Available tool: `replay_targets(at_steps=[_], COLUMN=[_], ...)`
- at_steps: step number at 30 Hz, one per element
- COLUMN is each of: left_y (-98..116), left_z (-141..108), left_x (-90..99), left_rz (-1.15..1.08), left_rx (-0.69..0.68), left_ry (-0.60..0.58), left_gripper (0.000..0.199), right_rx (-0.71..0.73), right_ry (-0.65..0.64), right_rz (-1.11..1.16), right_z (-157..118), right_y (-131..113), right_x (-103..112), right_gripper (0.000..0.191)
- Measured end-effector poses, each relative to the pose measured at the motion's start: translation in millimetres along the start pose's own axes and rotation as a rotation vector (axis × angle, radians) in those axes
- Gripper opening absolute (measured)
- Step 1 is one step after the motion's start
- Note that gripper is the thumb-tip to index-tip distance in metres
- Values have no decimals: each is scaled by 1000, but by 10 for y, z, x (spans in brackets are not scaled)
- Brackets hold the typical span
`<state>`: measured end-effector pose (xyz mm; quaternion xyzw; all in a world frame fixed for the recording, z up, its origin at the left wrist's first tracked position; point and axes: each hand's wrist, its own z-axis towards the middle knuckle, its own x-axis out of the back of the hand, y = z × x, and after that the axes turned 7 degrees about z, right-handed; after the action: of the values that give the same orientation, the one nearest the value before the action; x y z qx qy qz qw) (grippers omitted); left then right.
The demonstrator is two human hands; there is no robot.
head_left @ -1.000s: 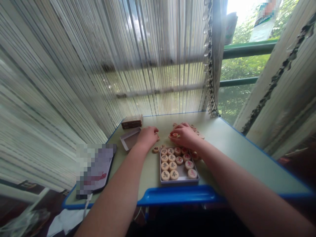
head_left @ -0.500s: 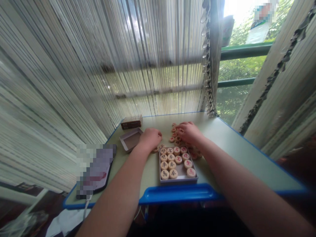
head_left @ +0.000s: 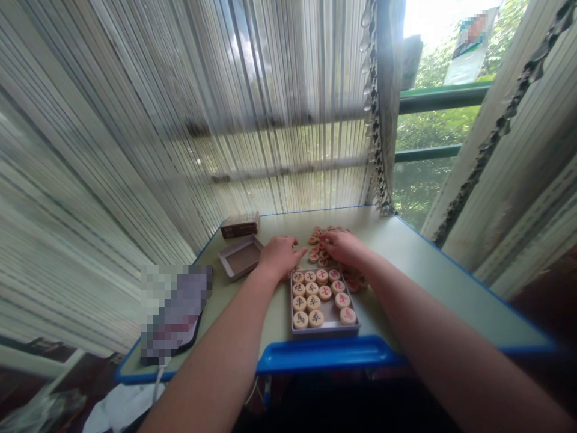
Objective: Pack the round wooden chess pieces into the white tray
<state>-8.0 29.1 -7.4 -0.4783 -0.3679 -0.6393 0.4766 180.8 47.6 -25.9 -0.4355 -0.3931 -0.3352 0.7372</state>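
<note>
An open box tray (head_left: pixel 328 325) in front of me holds Chinese chess pieces in rows, with black-marked ones on the left and red-marked ones on the right. Some spots at its lower middle show bare floor. My left hand (head_left: pixel 281 257) hovers behind the tray's left corner, thumb and fingers apart, holding nothing I can see. Beyond the tray lies a loose heap of chess pieces (head_left: pixel 314 258). My right hand (head_left: pixel 343 246) reaches over this heap, its fingers spread and touching pieces. Part of the heap is hidden beneath that hand and forearm.
Left of my left hand lies the empty box lid (head_left: pixel 241 258). A small brown box (head_left: pixel 240 225) stands at the table's back left edge. A phone or tablet (head_left: pixel 178 319) with a cable rests on the left. A blue trough (head_left: pixel 331 353) edges the table's front.
My left hand has shifted slightly right, and its thumb and fingers have spread. My right hand has moved slightly down and toward me, uncovering more pieces at the back of the heap.
</note>
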Motion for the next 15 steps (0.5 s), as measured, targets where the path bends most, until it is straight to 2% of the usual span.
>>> replay_targets(at_steps=[3, 6, 10, 13, 15], left_y=[-2, 0, 25, 58, 73], left_z=[-10, -19, -25, -35, -41], left_x=[6, 6, 4, 8, 9], left_rz=[-17, 2, 30, -3, -55], left_rx=[-59, -59, -20, -47, -102], left_ry=[-34, -75, -65, -44, -17], left_gripper=[28, 26, 36, 42, 36], right_rx=[-7, -22, 16, -88, -156], right_ry=[17, 41, 29, 92, 128], right_rz=[-18, -20, 8, 53, 74], right_z=[13, 22, 17, 18, 21], right_y=[17, 30, -6, -31, -26], right_x=[-18, -36, -26, -2, 10], right_gripper=[31, 36, 36, 36, 37])
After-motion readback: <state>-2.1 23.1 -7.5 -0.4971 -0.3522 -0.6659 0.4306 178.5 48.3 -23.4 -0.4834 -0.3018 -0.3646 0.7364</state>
